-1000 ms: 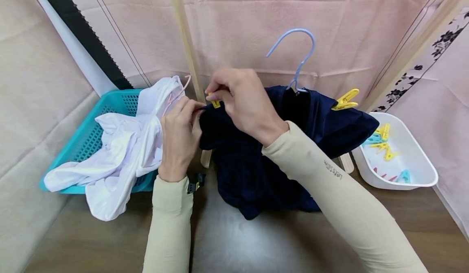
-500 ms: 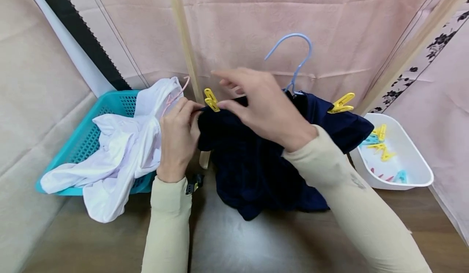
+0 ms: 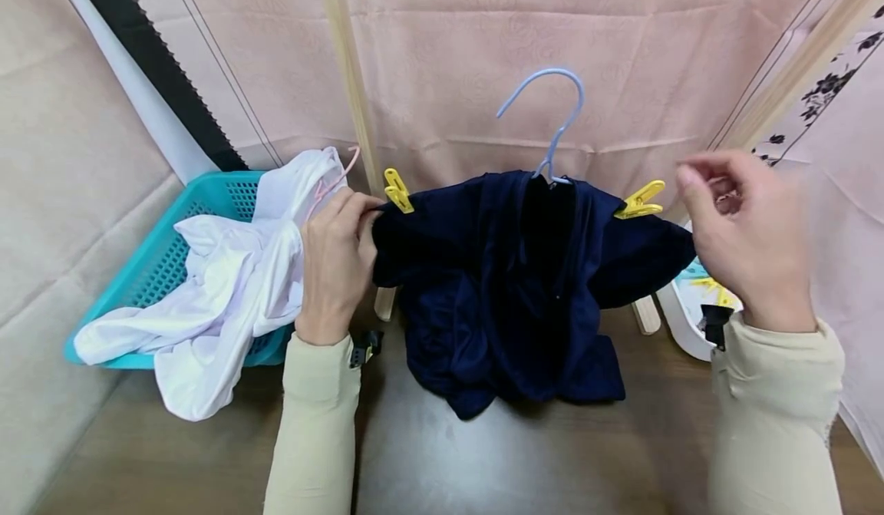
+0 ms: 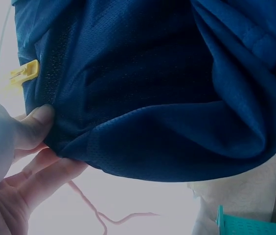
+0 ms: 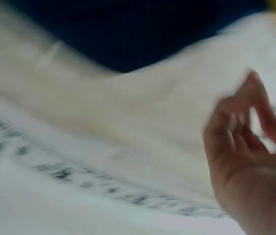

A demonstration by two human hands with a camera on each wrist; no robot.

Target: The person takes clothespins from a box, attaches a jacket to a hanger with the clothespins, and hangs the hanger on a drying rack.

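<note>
A navy shirt [image 3: 449, 246] hangs on a light blue hanger [image 3: 580, 108], its hook free in the air. One yellow clothespin [image 3: 398, 191] clips the left shoulder; another yellow clothespin [image 3: 642, 199] clips the right shoulder. My left hand [image 3: 338, 262] pinches the end of the left sleeve; the left wrist view shows the thumb on top of the navy cloth and fingers beneath. Near the right sleeve, my right hand [image 3: 753, 231] is in the air, apart from the shirt, with fingers loosely curled. Blurred in the right wrist view, it holds nothing that I can make out.
On the left, a teal basket [image 3: 141, 269] bears a white garment [image 3: 235, 277] with a pink hanger [image 3: 348, 163]. A white tub [image 3: 680, 323] of clothespins stands at right, partly behind my right hand. Wooden posts [image 3: 348, 77] rise behind the shirt on both sides.
My right hand has let go of the left clothespin, which stays clipped on the shirt, and has moved right past the other sleeve. The left hand keeps its pinch on the sleeve.
</note>
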